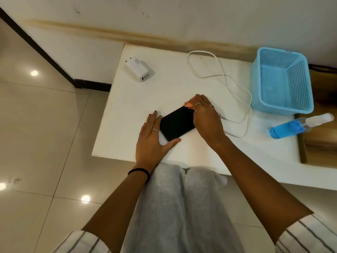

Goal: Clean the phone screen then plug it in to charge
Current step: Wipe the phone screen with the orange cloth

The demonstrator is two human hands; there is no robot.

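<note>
A black phone (pixel 176 124) lies screen up on the white table (pixel 182 84), near its front edge. My left hand (pixel 152 137) rests flat against the phone's left side, thumb along its near corner, steadying it. My right hand (pixel 206 117) presses an orange cloth (pixel 188 104) onto the phone's far right corner; most of the cloth is hidden under the fingers. A white charging cable (pixel 218 76) loops across the table behind and to the right of my right hand. A white wall charger (pixel 139 70) lies at the back left of the table.
A blue perforated plastic basket (pixel 299 84) stands at the back right. A spray bottle of blue liquid (pixel 291 127) lies on its side at the right, near a wooden surface (pixel 321 141). Tiled floor to the left; my knees press against the table's front edge.
</note>
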